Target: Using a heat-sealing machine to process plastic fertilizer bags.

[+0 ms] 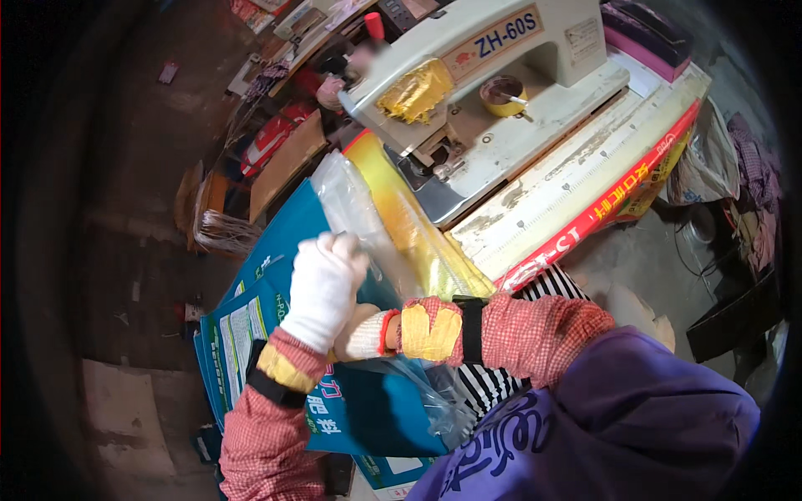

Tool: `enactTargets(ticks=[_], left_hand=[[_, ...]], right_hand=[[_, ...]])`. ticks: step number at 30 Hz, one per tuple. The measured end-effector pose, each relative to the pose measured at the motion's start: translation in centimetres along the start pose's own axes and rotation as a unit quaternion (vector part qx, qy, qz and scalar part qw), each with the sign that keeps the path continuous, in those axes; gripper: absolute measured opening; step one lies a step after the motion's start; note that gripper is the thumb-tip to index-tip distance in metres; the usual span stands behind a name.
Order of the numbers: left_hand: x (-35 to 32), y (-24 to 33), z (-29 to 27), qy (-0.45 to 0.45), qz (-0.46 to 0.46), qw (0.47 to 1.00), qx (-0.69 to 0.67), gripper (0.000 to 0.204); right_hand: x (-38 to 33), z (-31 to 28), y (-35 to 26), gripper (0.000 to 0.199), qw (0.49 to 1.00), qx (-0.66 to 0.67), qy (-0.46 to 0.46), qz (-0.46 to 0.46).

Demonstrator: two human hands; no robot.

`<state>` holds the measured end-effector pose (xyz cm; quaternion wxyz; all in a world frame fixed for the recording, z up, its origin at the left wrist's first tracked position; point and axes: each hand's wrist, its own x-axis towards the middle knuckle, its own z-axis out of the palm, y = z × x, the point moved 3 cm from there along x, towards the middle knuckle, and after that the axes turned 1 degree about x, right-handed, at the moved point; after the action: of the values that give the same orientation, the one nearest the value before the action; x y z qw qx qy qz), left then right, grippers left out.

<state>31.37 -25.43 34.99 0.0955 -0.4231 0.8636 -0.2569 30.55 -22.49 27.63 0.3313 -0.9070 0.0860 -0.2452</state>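
Note:
My left hand (326, 284), in a white knit glove, is closed above the blue printed bags (368, 401); what its fingers hold, if anything, is hidden. Just beside and below it, my right hand (361, 336) reaches in from the right, also gloved. Its fingers are mostly covered by the left hand, so I cannot tell their state. A clear plastic liner (357, 204) spreads from the bags past the left hand. Beyond it, a shiny yellow bag (388, 209) runs up to the needle end of a pale industrial sewing machine (555, 117).
The machine's worn table (568, 188) has a red-edged strip along its near side. A yellow cup (504, 96) stands on the machine bed. Cardboard (288, 163) and bundled threads (225, 230) lie at the far left. A white sack (706, 163) hangs at the right.

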Motion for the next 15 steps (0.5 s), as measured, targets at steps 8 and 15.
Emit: enactTargets(ticks=[8, 15], left_hand=[[-4.0, -5.0, -1.3, -0.04, -0.195, 0.98, -0.003, 0.023], [0.9, -7.9, -0.8, -0.244, -0.209, 0.902, 0.288, 0.017]], right_hand=[[-1.5, 0.1, 5.8, 0.068, 0.935, 0.321, -0.008, 0.151], [0.2, 2.1, 5.4, 0.024, 0.988, -0.01, -0.065, 0.14]])
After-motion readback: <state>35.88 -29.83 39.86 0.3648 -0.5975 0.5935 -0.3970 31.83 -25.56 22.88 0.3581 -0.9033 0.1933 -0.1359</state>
